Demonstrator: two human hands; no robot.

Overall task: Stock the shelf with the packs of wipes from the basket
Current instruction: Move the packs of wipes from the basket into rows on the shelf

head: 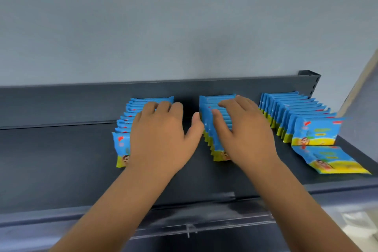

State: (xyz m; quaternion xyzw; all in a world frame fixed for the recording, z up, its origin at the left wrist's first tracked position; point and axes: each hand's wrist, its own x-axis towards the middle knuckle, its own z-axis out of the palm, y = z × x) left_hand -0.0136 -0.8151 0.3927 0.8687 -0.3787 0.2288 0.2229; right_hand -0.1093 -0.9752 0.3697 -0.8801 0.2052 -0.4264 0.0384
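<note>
Three rows of blue-and-yellow wipes packs stand upright on the dark shelf (61, 153). My left hand (161, 135) lies flat on top of the left row (131, 120), fingers spread, covering its front packs. My right hand (243, 129) rests palm-down on the middle row (210, 108), fingers apart over the pack tops. The right row (296, 112) stands untouched beside it. One loose pack (331, 159) lies flat in front of the right row. Neither hand grips a pack. The basket is out of view.
The shelf's back panel (81, 102) rises behind the rows, under a grey wall. A dark upright post (311, 80) stands at the back right corner. The shelf's front lip (184, 217) runs below my forearms. Bare shelf surface extends left of the left row.
</note>
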